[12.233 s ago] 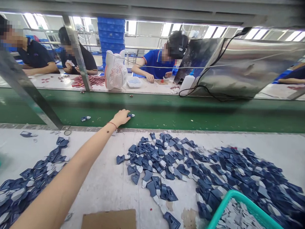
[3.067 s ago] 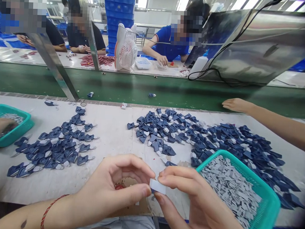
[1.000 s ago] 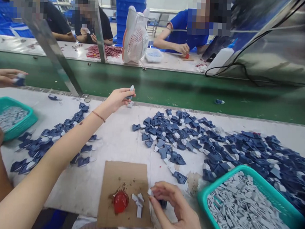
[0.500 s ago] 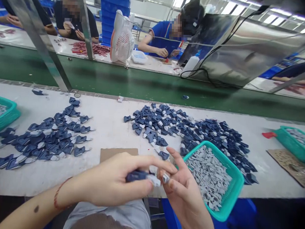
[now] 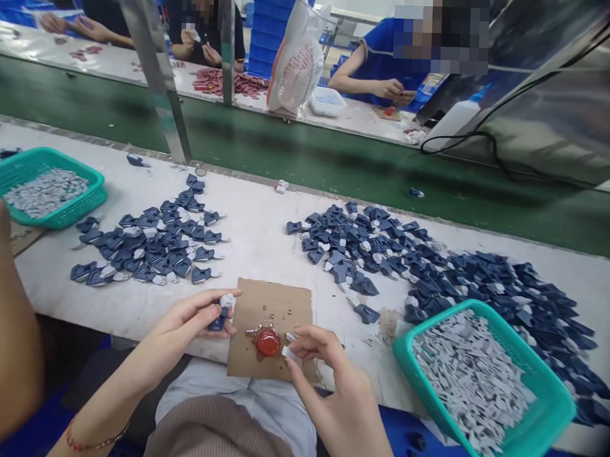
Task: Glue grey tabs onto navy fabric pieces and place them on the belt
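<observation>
My left hand (image 5: pixel 189 321) is closed around a dark blue plastic part (image 5: pixel 218 320) with a white tip (image 5: pixel 227 301) that points up. Between the thumb and fingers of my right hand (image 5: pixel 332 379) is a small light grey piece (image 5: pixel 288 352). That hand hovers at the right side of a brown cardboard sheet (image 5: pixel 247 294) on the table edge before me. On the cardboard sits a round red, glossy lump (image 5: pixel 268 342), with a few tiny metal rings (image 5: pixel 289 312) scattered behind it. My two hands are apart, one on each side of the lump.
A green basket (image 5: pixel 554 404) of grey pieces stands at the right, beside a large heap of blue parts (image 5: pixel 384 248). More blue parts (image 5: pixel 149 243) lie at the left, near another green basket (image 5: pixel 93 198). Someone's arm (image 5: pixel 6 325) reaches in at far left. People work across the green strip (image 5: pixel 308 148).
My hands have drawn apart, the left with the blue part going left, uncovering the cardboard and red lump. The right hand keeps a small grey piece. The view has shifted left.
</observation>
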Motion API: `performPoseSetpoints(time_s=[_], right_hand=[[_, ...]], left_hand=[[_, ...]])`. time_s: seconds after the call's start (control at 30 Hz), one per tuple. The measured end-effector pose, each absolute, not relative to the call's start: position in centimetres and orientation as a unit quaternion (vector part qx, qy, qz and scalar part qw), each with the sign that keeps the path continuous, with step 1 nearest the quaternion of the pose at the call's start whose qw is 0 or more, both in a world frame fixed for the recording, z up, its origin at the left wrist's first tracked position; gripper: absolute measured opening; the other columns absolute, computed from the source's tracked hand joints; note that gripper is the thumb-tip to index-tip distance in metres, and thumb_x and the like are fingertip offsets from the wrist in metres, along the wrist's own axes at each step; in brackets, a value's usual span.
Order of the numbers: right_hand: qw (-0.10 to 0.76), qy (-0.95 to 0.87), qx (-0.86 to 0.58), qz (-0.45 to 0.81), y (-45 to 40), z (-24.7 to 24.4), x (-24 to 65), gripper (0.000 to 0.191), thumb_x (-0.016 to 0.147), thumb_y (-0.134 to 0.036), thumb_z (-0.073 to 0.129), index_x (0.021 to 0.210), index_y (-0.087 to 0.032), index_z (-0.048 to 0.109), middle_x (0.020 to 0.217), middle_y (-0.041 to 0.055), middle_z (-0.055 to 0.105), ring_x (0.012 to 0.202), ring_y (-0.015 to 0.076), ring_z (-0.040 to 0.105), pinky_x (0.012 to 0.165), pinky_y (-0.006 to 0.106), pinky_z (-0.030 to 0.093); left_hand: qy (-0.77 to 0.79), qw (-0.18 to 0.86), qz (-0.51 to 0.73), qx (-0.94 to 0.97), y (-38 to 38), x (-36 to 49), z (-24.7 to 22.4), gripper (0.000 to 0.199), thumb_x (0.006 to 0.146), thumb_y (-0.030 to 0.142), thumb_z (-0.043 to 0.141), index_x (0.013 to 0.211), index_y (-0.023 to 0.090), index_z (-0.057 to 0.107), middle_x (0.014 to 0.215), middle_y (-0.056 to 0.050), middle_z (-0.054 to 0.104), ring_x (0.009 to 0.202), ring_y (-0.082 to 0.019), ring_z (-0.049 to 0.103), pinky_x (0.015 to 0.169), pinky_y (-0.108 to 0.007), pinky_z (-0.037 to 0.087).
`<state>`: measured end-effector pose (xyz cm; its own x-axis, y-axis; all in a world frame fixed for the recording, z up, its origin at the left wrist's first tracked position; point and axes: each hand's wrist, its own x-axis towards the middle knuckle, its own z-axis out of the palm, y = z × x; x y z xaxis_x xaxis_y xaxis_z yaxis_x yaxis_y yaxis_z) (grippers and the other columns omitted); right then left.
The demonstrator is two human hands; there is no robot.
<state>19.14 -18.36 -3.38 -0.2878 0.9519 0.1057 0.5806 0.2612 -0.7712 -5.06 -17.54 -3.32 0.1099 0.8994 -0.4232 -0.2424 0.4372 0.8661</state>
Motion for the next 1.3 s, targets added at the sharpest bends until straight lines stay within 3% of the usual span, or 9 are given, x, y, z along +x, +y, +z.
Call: performPoseSetpoints(time_s=[0.23,0.33,0.5,0.67,0.77,1.0,1.3], right_hand=[[0.209,-0.795,-0.503,0.268,-17.6,-2.9,18.2,0.034,0.092,-0.014,0.052,0.12,-0.032,0.044,0.096,-0.0004,0.068,0.087,0.018,0.068,0.072,0.03,0.054],[0.184,-0.802,-0.502,0.266,-17.3,-2.8,17.9,0.037,0.092,-0.012,0.05,0.122,-0.032,0.042,0.097,-0.0001,0.069,0.088,0.0191,0.069,0.071,0.03,0.055],[0.152,-0.805,-0.507,0.267,-17.1,-3.0,17.5,0.038,0.092,-0.011,0.048,0.123,-0.031,0.041,0.103,0.002,0.07,0.095,0.0215,0.069,0.074,0.034,0.056],[0.131,-0.798,-0.516,0.282,-17.0,-3.0,17.4,0.038,0.093,-0.013,0.047,0.124,-0.034,0.041,0.106,0.0021,0.07,0.096,0.0225,0.069,0.072,0.034,0.055],[0.165,-0.768,-0.53,0.319,-16.9,-2.6,17.5,0.036,0.092,-0.017,0.052,0.123,-0.034,0.044,0.099,0.0004,0.071,0.093,0.0205,0.07,0.075,0.033,0.055],[0.355,-0.527,-0.554,0.538,-16.3,-0.9,18.0,0.042,0.078,-0.032,0.076,0.111,-0.028,0.05,0.078,-0.0017,0.072,0.073,0.0152,0.07,0.069,0.024,0.057],[0.355,-0.517,-0.537,0.565,-16.8,0.4,17.9,0.044,0.079,-0.029,0.076,0.113,-0.027,0.05,0.079,0.0008,0.073,0.076,0.0181,0.071,0.071,0.03,0.06]], left_hand=[[0.558,0.647,0.442,0.275,-19.0,-5.4,-5.0,0.033,0.079,0.043,0.074,0.105,0.023,0.071,0.101,-0.004,0.073,0.1,-0.02,0.065,0.084,-0.023,0.049],[0.576,0.624,0.462,0.255,-18.9,-5.5,-5.2,0.036,0.073,0.042,0.08,0.1,0.021,0.071,0.103,-0.005,0.073,0.098,-0.018,0.063,0.086,-0.022,0.048],[0.585,0.633,0.449,0.236,-18.8,-5.6,-5.4,0.039,0.071,0.042,0.081,0.101,0.02,0.069,0.093,-0.005,0.073,0.086,-0.017,0.063,0.068,-0.021,0.049],[0.538,0.664,0.462,0.237,-18.7,-5.6,-5.2,0.029,0.075,0.032,0.079,0.097,0.018,0.066,0.091,-0.004,0.074,0.088,-0.017,0.067,0.078,-0.023,0.052],[0.498,0.679,0.48,0.244,-18.7,-5.1,-5.0,0.021,0.077,0.026,0.078,0.093,0.019,0.066,0.092,-0.003,0.074,0.087,-0.016,0.068,0.079,-0.023,0.052],[0.441,0.691,0.514,0.253,-19.1,-2.2,-4.3,0.015,0.076,0.019,0.077,0.087,0.018,0.067,0.088,-0.004,0.075,0.083,-0.016,0.07,0.075,-0.023,0.054],[0.415,0.703,0.515,0.261,-19.3,0.5,-3.3,0.014,0.075,0.015,0.076,0.085,0.017,0.067,0.087,-0.004,0.072,0.085,-0.017,0.069,0.077,-0.025,0.056]])
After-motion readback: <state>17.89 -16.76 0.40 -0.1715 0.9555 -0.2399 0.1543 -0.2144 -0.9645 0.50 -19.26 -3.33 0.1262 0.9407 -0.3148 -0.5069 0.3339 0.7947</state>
